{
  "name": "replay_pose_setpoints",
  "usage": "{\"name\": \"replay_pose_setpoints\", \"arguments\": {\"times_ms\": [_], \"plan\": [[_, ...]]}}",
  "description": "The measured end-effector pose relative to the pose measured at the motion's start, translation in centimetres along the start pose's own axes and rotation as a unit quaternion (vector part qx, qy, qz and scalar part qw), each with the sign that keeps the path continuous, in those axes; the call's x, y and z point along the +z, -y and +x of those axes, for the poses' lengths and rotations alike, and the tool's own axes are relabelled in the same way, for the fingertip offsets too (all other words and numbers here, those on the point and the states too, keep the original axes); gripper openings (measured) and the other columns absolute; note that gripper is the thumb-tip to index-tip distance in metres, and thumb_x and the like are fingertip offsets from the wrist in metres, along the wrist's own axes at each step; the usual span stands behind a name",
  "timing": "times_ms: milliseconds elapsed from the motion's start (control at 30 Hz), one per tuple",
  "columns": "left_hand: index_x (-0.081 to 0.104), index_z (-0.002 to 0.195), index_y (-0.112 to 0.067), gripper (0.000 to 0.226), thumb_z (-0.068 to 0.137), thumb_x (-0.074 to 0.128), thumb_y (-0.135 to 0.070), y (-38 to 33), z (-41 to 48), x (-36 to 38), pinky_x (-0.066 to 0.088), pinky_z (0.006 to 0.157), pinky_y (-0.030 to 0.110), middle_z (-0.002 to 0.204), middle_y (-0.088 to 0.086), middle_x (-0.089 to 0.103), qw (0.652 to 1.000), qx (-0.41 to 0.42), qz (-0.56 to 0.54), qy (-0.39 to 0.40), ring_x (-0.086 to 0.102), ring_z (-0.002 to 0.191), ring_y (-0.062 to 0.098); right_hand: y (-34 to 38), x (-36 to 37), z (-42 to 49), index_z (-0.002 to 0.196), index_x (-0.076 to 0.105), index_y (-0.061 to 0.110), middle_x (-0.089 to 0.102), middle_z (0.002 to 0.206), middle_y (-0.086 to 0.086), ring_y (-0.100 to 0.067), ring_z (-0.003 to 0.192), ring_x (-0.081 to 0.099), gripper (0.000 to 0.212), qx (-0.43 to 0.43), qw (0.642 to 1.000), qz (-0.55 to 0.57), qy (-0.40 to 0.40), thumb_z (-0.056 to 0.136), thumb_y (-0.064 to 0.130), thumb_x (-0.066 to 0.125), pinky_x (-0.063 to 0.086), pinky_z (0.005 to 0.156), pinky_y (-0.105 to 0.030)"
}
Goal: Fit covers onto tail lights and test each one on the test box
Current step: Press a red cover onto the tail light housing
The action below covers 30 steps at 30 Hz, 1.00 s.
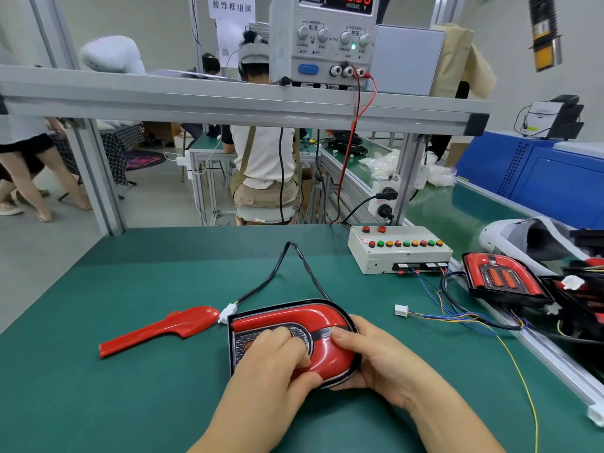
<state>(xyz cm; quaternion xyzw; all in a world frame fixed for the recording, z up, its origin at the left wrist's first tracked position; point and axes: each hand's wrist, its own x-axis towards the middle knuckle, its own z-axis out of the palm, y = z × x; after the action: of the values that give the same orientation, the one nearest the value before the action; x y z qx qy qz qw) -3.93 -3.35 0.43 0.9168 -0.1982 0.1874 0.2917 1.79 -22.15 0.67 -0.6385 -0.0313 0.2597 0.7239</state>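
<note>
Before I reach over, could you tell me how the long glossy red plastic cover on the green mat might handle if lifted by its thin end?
The long glossy red plastic cover looks like a thin moulded shell, so probably light and fairly stiff. Its shine suggests it may slip. Its wider rounded end would likely dip.

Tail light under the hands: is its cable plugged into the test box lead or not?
Unplugged. Its white connector lies loose on the mat beside the tail light; the test box lead's white plug lies apart.
</note>
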Motion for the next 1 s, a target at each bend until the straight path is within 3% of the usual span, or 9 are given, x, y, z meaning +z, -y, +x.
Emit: {"name": "replay_pose_setpoints", "arguments": {"times_ms": [200, 267, 467, 533, 633, 767, 833, 900, 1000], "plan": [[0.051, 0.07, -0.022, 0.026, 0.071, 0.073, -0.036, -0.7, 0.2, -0.4, 0.033, 0.061, 0.016, 0.076, -0.017, 0.045, 0.998, 0.02, 0.052, -0.003, 0.048, 0.073, 0.007, -0.1, 0.1, 0.1, 0.124, 0.055, 0.018, 0.069, 0.113, -0.012, -0.029, 0.088, 0.071, 0.063, -0.001, 1.0, 0.002, -0.006, 0.067, 0.034, 0.078, 0.057, 0.063, -0.04], [0.054, 0.068, -0.022, 0.023, 0.065, 0.071, -0.037, -0.9, 0.1, -0.4, 0.035, 0.065, 0.022, 0.073, -0.013, 0.049, 0.998, 0.021, 0.059, -0.009, 0.05, 0.067, 0.009, -0.1, 0.1, 0.2, 0.123, 0.055, 0.019, 0.069, 0.113, -0.012, -0.029, 0.088, 0.071, 0.063, -0.003, 1.0, 0.002, -0.007, 0.067, 0.034, 0.079, 0.057, 0.062, -0.039], [0.065, 0.076, -0.028, 0.012, 0.075, 0.076, -0.033, 0.1, 0.1, -1.2, 0.036, 0.079, 0.014, 0.081, -0.017, 0.05, 0.989, -0.077, -0.124, -0.007, 0.048, 0.09, 0.003, -0.5, 0.1, 0.7, 0.119, 0.057, 0.019, 0.072, 0.106, -0.011, -0.029, 0.086, 0.072, 0.06, -0.013, 0.999, -0.001, -0.038, 0.065, 0.033, 0.078, 0.057, 0.061, -0.038], [0.064, 0.075, -0.034, 0.014, 0.076, 0.076, -0.029, 0.3, 0.4, -1.6, 0.034, 0.082, 0.013, 0.085, -0.02, 0.05, 0.987, -0.089, -0.13, -0.017, 0.045, 0.097, 0.0, -0.5, 0.0, 0.8, 0.118, 0.057, 0.019, 0.073, 0.105, -0.01, -0.026, 0.085, 0.072, 0.058, -0.016, 0.999, 0.003, -0.051, 0.066, 0.031, 0.078, 0.057, 0.063, -0.039], [0.057, 0.091, -0.038, 0.025, 0.075, 0.075, -0.034, 1.4, 0.5, -2.1, 0.032, 0.089, 0.015, 0.098, -0.024, 0.044, 0.987, -0.133, -0.091, -0.024, 0.034, 0.105, -0.007, -0.5, -0.2, 0.9, 0.117, 0.057, 0.017, 0.074, 0.099, -0.008, -0.022, 0.08, 0.072, 0.047, -0.019, 0.997, 0.007, -0.073, 0.075, 0.024, 0.077, 0.057, 0.062, -0.036], [0.043, 0.126, -0.029, 0.066, 0.07, 0.078, -0.036, 2.3, 0.4, -2.0, 0.025, 0.098, 0.02, 0.12, -0.016, 0.034, 0.967, -0.231, -0.095, -0.047, 0.03, 0.119, 0.005, -0.5, -0.5, 1.0, 0.116, 0.057, 0.016, 0.074, 0.099, -0.008, -0.022, 0.081, 0.072, 0.034, -0.022, 0.996, 0.018, -0.082, 0.085, 0.024, 0.068, 0.057, 0.063, -0.037], [0.038, 0.129, -0.038, 0.068, 0.074, 0.077, -0.04, 2.3, 0.2, -2.1, 0.025, 0.104, 0.022, 0.124, -0.022, 0.032, 0.94, -0.279, -0.193, -0.021, 0.033, 0.122, 0.001, -0.5, -0.6, 1.1, 0.116, 0.057, 0.016, 0.074, 0.098, -0.007, -0.021, 0.081, 0.072, 0.033, -0.032, 0.996, 0.022, -0.083, 0.085, 0.024, 0.067, 0.057, 0.063, -0.037], [0.042, 0.126, -0.044, 0.061, 0.073, 0.072, -0.05, 2.6, 0.2, -2.3, 0.038, 0.1, 0.029, 0.127, -0.023, 0.047, 0.887, -0.322, -0.329, 0.028, 0.051, 0.116, 0.003, -0.4, -0.8, 1.1, 0.115, 0.057, 0.017, 0.074, 0.095, -0.005, -0.02, 0.08, 0.072, 0.034, -0.047, 0.995, 0.036, -0.083, 0.084, 0.025, 0.067, 0.057, 0.063, -0.036], [0.057, 0.122, -0.024, 0.055, 0.074, 0.075, -0.046, 2.7, 0.1, -2.4, 0.052, 0.068, 0.029, 0.115, 0.0, 0.069, 0.79, -0.347, -0.494, 0.108, 0.068, 0.088, 0.019, -0.1, -1.0, 1.1, 0.115, 0.058, 0.017, 0.074, 0.098, -0.006, -0.02, 0.082, 0.072, 0.046, -0.069, 0.993, 0.052, -0.081, 0.073, 0.03, 0.07, 0.058, 0.063, -0.036]]}}
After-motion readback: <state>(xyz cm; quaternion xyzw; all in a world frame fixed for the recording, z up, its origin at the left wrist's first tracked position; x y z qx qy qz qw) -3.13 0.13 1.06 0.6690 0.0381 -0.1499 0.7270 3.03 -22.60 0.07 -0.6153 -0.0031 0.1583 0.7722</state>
